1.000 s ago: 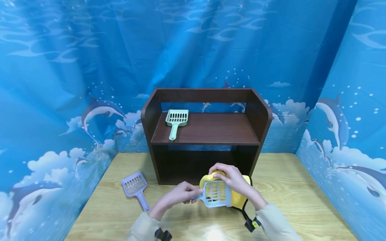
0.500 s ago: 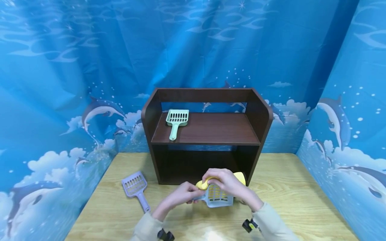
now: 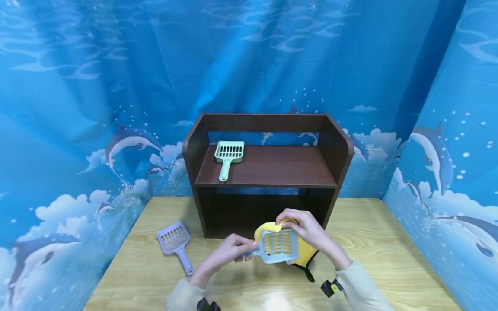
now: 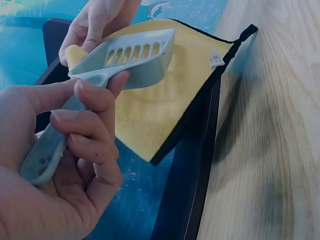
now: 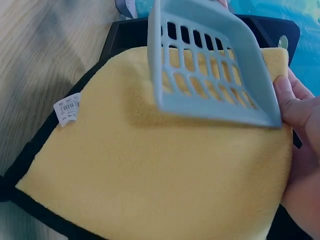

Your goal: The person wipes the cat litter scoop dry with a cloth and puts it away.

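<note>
A light blue litter scoop is held over the table by my left hand, whose fingers curl round its handle in the left wrist view. My right hand pinches a yellow cloth with black edging and a white tag. The cloth hangs behind the scoop's slotted head, and its yellow shows through the slots. In the right wrist view the thumb lies at the scoop's rim, over the cloth; most of the other fingers are hidden behind it.
A dark brown two-level shelf stands at the back of the wooden table. On its upper board lies a green litter scoop. A purple litter scoop lies on the table at the left. Blue dolphin-print curtains surround the table.
My right hand moved left along the scoop with the cloth, then back right and up to the rim. The left hand keeps its grip, and the scoop's head has tilted slightly.
</note>
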`<action>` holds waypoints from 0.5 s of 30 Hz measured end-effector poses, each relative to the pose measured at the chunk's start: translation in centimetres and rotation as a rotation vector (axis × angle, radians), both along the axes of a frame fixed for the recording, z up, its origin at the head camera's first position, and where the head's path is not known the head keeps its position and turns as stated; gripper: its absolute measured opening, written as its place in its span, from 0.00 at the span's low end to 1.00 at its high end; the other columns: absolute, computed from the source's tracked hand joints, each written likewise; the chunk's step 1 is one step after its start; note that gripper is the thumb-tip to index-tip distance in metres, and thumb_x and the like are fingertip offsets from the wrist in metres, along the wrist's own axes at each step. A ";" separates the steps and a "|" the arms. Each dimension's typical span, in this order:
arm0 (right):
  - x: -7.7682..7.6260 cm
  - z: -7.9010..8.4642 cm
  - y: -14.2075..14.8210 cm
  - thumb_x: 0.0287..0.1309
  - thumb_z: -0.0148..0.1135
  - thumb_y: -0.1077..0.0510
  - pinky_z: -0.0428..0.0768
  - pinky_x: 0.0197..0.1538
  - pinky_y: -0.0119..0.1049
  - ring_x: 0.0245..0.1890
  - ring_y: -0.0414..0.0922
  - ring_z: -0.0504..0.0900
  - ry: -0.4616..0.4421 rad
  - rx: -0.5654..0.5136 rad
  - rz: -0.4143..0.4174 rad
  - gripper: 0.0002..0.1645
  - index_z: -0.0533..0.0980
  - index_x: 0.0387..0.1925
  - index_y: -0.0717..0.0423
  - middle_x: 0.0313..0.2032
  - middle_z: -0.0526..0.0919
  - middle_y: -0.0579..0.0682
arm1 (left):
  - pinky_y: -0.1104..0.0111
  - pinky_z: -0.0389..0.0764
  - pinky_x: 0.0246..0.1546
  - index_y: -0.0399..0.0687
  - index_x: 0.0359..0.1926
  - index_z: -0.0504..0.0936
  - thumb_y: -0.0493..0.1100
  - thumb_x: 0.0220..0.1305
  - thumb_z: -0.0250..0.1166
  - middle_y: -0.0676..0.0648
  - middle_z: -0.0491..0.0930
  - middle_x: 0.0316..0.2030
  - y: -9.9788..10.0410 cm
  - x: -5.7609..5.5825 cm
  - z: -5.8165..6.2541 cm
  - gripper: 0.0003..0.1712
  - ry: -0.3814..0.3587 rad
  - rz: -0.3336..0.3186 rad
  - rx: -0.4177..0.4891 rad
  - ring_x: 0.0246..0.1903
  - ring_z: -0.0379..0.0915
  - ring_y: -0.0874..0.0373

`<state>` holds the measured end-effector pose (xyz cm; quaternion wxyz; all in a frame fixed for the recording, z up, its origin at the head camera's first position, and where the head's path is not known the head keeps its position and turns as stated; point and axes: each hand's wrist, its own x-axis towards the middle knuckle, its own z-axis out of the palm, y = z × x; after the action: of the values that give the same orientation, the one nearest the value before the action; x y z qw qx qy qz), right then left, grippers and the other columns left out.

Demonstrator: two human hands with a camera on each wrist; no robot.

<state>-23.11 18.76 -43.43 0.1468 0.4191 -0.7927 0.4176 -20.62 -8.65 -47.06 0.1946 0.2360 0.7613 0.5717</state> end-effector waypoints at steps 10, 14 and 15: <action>0.5 -0.8 1.2 0.66 0.62 0.67 0.78 0.41 0.25 0.36 0.37 0.81 -0.146 -0.147 -0.181 0.10 0.82 0.41 0.50 0.39 0.85 0.48 | 0.78 0.62 0.19 0.17 0.36 0.78 0.46 0.75 0.58 0.55 0.74 0.20 -0.5 -0.1 -0.5 0.27 -0.056 -0.006 0.076 0.17 0.60 0.69; 0.8 -1.3 1.4 0.68 0.61 0.67 0.79 0.39 0.24 0.35 0.34 0.82 -0.222 -0.225 -0.239 0.07 0.81 0.43 0.57 0.41 0.85 0.54 | 0.78 0.62 0.20 0.15 0.39 0.77 0.46 0.75 0.57 0.55 0.75 0.20 -0.5 0.0 -0.6 0.28 -0.102 0.001 0.111 0.17 0.61 0.69; 0.9 -1.4 1.4 0.68 0.61 0.67 0.79 0.39 0.23 0.35 0.33 0.82 -0.238 -0.244 -0.253 0.06 0.81 0.44 0.59 0.41 0.85 0.56 | 0.78 0.62 0.20 0.14 0.40 0.76 0.46 0.75 0.57 0.55 0.75 0.20 -0.5 0.0 -0.6 0.28 -0.113 0.000 0.121 0.17 0.61 0.69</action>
<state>-22.23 20.12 -44.82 0.1529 0.2433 -0.7944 0.5352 -20.61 -9.10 -47.65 0.2226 0.2147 0.7133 0.6289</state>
